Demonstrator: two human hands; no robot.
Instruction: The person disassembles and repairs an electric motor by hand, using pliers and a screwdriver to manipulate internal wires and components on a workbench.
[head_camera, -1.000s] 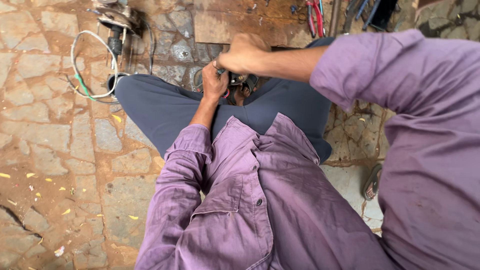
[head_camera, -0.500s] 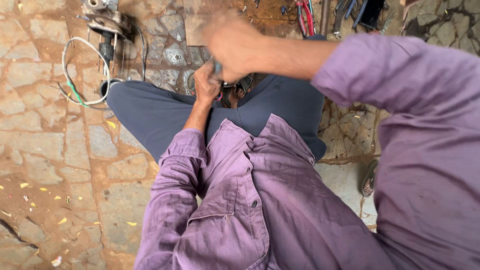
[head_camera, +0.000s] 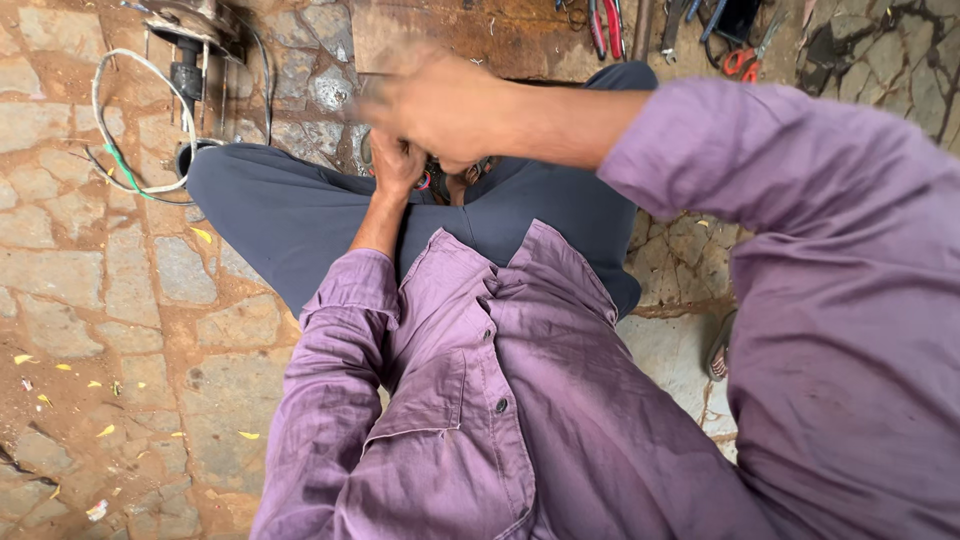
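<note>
- Blurring hides the right hand (head_camera: 440, 105) at top centre; its grip cannot be told.
- Left hand (head_camera: 397, 160) is clenched on a small, mostly hidden part (head_camera: 432, 180) at the lap.
- Stone floor (head_camera: 90, 270) carries a looped white wire (head_camera: 120, 130); pliers (head_camera: 605, 22) are cut off by the top edge.

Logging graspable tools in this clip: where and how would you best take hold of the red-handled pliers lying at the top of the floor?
Grip the red-handled pliers around both red handles together, coming from above. They lie flat on the wooden board, handles close and parallel, so fingers could probably wrap them. Their jaw end is cut off by the frame. Both the left hand and the right hand are busy lower down.
</note>
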